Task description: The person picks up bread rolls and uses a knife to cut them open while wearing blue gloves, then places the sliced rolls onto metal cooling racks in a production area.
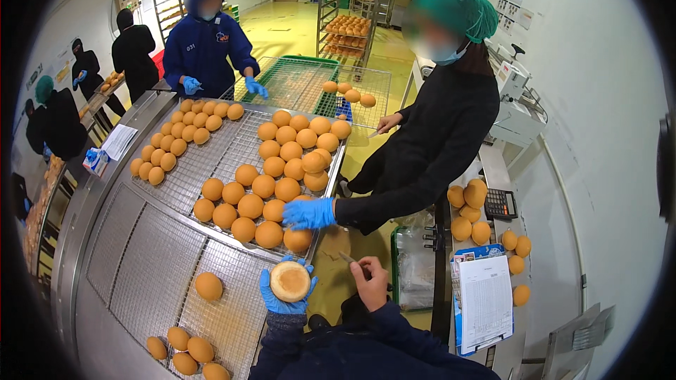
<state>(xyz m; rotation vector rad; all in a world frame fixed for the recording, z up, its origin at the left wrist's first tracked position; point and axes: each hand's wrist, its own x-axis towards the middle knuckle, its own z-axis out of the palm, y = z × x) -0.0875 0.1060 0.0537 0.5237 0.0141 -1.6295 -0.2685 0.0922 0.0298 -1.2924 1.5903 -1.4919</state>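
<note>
My left hand (270, 298), in a blue glove, holds a round bun (290, 281) with its pale underside facing up. To the right of it, apart from the bun, my bare right hand (371, 283) grips a small knife (346, 257); only a short, thin piece of it shows. Just beyond my left hand, brown buns (251, 205) lie in rows on a wire rack (218, 169). A co-worker's blue-gloved hand (310, 213) rests against the nearest of them. More buns (200, 349) sit on the near wire rack (232, 309), a single bun (209, 286) among them.
Beside me on the right stands the co-worker in a green hair cover (451, 21); another person in blue (211, 42) faces the table. A clipboard (486, 302), a calculator (501, 204) and buns (476, 193) occupy the right counter. A tall trolley (350, 24) holds trays of buns.
</note>
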